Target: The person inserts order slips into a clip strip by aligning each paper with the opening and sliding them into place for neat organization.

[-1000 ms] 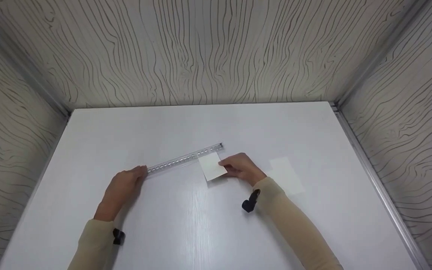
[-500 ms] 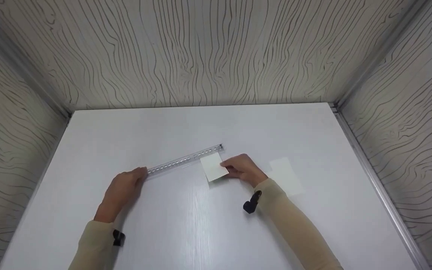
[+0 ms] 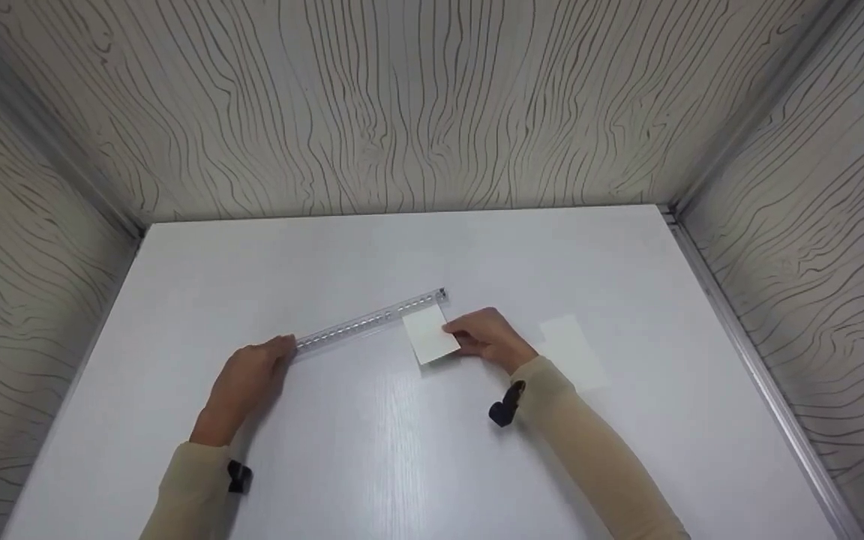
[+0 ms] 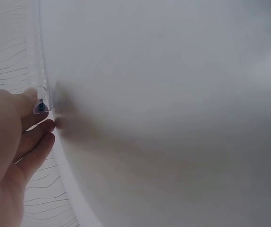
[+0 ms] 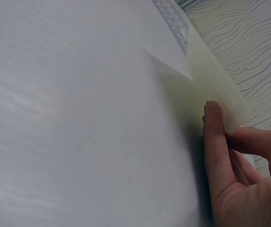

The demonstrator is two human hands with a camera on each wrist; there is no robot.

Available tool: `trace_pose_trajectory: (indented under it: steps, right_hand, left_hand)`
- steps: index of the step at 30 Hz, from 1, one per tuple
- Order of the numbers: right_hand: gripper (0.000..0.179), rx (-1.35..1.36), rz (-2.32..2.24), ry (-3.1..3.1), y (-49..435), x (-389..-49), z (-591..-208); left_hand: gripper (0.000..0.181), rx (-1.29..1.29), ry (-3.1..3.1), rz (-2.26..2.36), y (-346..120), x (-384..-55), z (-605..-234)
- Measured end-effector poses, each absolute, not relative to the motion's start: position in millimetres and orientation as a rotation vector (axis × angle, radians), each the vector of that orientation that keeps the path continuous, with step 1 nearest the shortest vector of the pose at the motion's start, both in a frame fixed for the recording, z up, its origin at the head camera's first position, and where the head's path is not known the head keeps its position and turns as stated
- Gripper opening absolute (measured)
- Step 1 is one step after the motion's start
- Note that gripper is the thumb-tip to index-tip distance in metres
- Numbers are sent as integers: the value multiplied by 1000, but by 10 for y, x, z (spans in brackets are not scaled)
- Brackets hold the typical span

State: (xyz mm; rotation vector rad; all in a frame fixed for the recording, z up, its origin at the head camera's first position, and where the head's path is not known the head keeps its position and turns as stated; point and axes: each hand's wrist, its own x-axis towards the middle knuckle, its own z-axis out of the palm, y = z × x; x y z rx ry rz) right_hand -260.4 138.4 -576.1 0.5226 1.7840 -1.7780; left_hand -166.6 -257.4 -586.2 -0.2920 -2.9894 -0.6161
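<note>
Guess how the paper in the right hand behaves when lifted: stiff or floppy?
The pale paper looks thin, so probably light. It may be fairly stiff: pinched at one edge by the right hand, it looks nearly flat.

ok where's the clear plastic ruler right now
The ruler is mostly left of centre in the head view, running from the left hand past the pale rectangular paper in the right hand.

white table [image 3: 357,465] | wood-grain back wall [image 3: 372,105] (wavy dark lines) | right-side metal rail [image 3: 759,375]

Wood-grain-patterned walls [image 3: 402,112] with grey corner strips [image 3: 762,109] border a glossy white tabletop [image 3: 552,259].
</note>
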Motion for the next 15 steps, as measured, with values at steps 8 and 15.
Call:
trace_pose_trajectory:
  steps: [8, 15]
  right_hand:
    - [36, 516, -1764, 1804, 1397, -2620, -5743]
    - [33, 542, -1726, 1840, 1389, -2631, -5733]
  left_hand:
    - [34, -282, -2984, -637, -2580, -1666, -5858]
    - [33, -286, -2979, -625, -2575, -1668, -5846]
